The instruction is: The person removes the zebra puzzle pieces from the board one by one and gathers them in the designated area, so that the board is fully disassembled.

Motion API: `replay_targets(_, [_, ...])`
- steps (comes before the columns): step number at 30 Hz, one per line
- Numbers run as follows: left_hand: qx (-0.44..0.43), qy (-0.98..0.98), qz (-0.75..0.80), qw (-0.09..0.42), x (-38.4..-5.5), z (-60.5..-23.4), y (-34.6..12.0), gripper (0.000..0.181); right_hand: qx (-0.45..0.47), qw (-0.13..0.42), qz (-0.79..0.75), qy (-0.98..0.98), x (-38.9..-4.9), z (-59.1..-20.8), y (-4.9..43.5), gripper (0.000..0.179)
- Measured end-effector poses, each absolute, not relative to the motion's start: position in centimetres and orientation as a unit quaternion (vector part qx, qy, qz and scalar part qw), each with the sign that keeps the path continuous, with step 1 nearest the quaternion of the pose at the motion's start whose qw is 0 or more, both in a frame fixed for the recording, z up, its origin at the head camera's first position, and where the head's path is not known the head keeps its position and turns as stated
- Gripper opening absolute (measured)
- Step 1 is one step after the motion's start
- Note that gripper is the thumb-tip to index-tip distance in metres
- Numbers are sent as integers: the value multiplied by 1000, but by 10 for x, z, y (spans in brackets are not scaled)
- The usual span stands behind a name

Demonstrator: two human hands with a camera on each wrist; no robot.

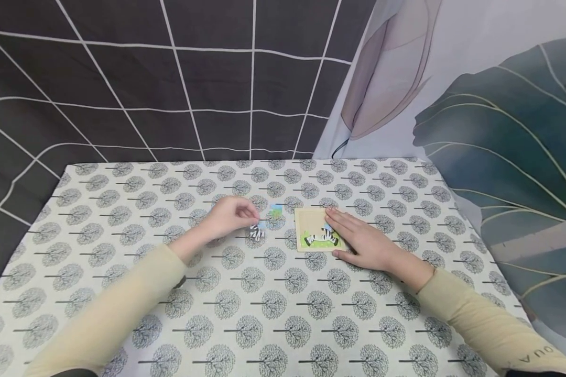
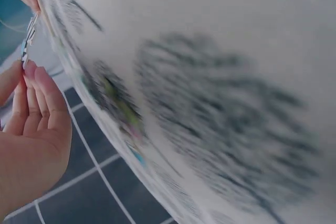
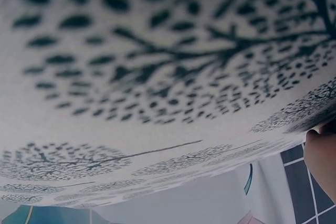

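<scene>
A zebra-striped puzzle piece (image 1: 257, 232) is pinched between the fingertips and thumb of my left hand (image 1: 228, 216), held just off the cloth. In the left wrist view that puzzle piece (image 2: 29, 38) appears edge-on above the left hand (image 2: 39, 114). My right hand (image 1: 365, 242) lies with fingers extended over the right side of a square wooden puzzle board (image 1: 311, 221). Zebra legs and green grass show along the board's lower part; its upper left is bare wood. The right fingers hide the board's right edge. Only a sliver of the right hand (image 3: 321, 163) enters the right wrist view.
Another puzzle piece (image 1: 275, 210), blue and green, lies on the cloth between the left hand and the board. A white tablecloth (image 1: 273, 298) with tree prints covers the table. Behind it hang a dark grid-patterned curtain (image 1: 207, 78) and a leaf-patterned curtain (image 1: 500, 131).
</scene>
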State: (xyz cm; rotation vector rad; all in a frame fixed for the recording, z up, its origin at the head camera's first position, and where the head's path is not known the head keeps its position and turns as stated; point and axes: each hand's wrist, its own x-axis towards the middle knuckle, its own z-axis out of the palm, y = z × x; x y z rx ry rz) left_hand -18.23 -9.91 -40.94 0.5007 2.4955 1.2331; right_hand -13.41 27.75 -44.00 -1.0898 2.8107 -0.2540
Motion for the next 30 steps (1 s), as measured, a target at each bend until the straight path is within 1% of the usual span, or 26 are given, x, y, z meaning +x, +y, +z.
replay_targets(5, [158, 878, 422, 162, -182, -411, -114, 11, -363, 59, -91, 926, -135, -438, 276, 87])
replay_targets(11, [153, 887, 399, 175, -180, -411, -120, 10, -364, 56, -87, 926, -135, -438, 276, 87])
replay_targets(17, [161, 893, 386, 166, -179, -411, -120, 12, -363, 56, -88, 926, -133, -438, 277, 87])
replay_targets(26, [165, 899, 375, 156, -179, -414, -122, 9, -349, 81, -85, 930, -133, -437, 276, 87])
replay_targets(30, [166, 904, 363, 154, -178, -415, -121, 10, -353, 76, -84, 929, -133, -437, 275, 87])
